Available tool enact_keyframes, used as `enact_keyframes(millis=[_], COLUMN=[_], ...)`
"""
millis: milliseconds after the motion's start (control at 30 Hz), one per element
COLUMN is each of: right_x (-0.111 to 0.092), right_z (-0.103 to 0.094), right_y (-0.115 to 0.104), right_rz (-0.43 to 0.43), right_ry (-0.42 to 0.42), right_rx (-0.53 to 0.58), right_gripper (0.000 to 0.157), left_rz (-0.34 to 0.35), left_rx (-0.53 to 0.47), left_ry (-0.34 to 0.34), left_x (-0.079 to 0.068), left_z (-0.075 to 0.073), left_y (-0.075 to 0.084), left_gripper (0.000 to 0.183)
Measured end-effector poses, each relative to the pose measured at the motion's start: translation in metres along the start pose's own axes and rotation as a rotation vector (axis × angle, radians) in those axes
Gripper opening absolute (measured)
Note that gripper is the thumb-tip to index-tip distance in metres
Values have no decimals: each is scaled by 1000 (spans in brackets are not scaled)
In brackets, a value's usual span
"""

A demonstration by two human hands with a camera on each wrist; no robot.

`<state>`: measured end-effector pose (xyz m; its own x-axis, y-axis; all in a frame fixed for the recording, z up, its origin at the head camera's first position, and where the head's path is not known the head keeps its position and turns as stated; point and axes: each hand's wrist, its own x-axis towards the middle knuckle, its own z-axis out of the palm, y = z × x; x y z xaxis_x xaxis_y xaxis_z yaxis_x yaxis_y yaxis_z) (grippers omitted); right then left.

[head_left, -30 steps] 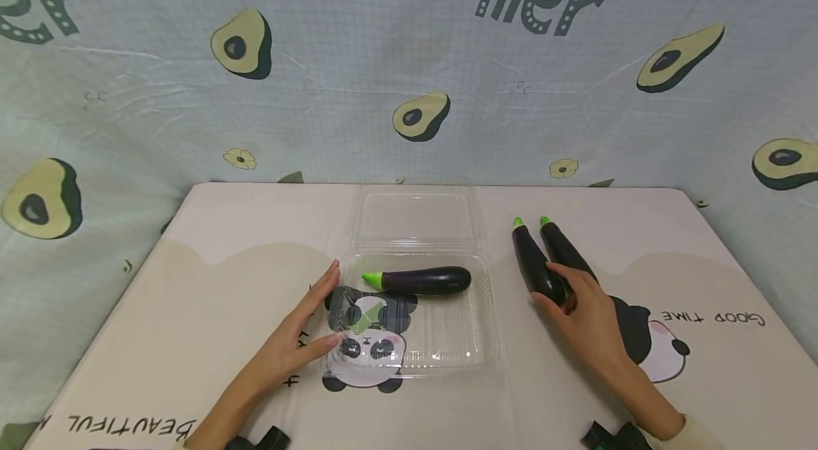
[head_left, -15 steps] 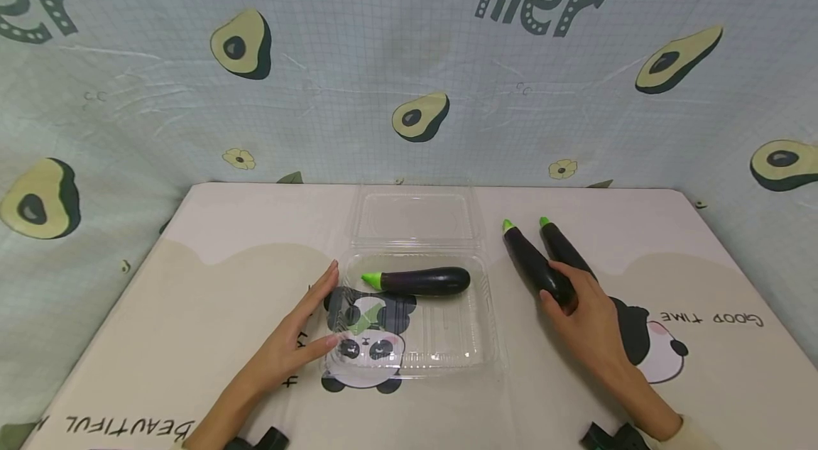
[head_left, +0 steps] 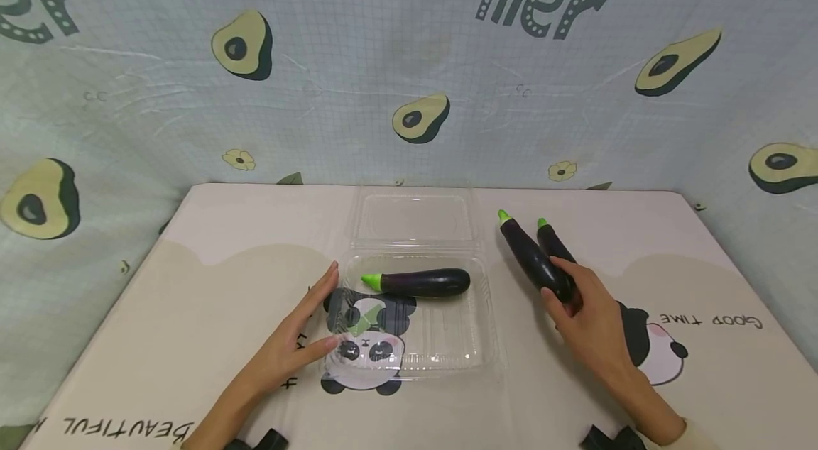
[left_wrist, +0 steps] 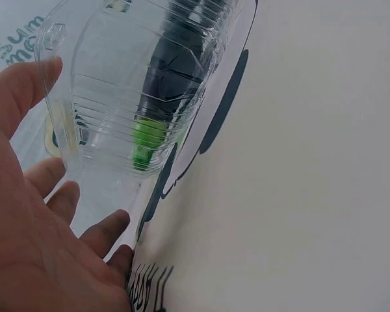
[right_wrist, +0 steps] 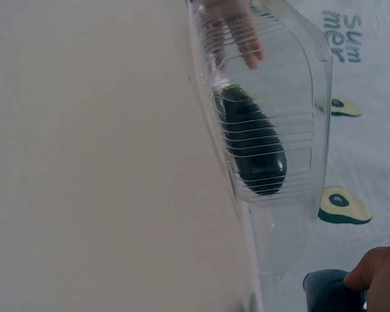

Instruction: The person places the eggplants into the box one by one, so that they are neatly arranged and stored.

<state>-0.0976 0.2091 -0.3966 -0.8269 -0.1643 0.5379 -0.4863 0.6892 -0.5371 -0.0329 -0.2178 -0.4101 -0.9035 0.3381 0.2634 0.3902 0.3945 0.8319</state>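
A dark purple eggplant (head_left: 532,255) with a green tip is gripped at its thick end by my right hand (head_left: 594,326). In the right wrist view my thumb (right_wrist: 382,278) presses on that end. Another eggplant (head_left: 554,242) lies just behind and to the right, partly hidden by the hand. The clear plastic container (head_left: 450,347) stands at the middle of the table, its lid (head_left: 415,216) folded back. One eggplant (head_left: 427,282) lies crosswise inside, green end left. My left hand (head_left: 284,343), fingers extended, rests against the container's left side; its thumb touches the rim in the left wrist view.
The table (head_left: 192,308) is covered with a pale cloth printed with pandas and lettering. A curtain (head_left: 345,81) with an avocado print hangs behind the table's far edge. Bare cloth lies between the container and the held eggplant.
The right hand has taken hold of the nearer eggplant; its green tip has swung left and upward, away from the other eggplant. The left hand and container look the same.
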Motion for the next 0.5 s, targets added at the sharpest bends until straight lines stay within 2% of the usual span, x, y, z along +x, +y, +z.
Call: enact_keyframes(millis=[200, 500], right_x=[7, 19], right_z=[-6, -14], right_y=[-6, -12], right_rz=[-47, -55], right_ry=[14, 18], right_rx=[14, 7], right_gripper=[60, 60], left_rz=[3, -16], left_rx=[-2, -6], left_ry=[-2, -2], left_x=[-1, 1], left_z=[0, 0], left_y=[0, 1], left_gripper=[78, 79])
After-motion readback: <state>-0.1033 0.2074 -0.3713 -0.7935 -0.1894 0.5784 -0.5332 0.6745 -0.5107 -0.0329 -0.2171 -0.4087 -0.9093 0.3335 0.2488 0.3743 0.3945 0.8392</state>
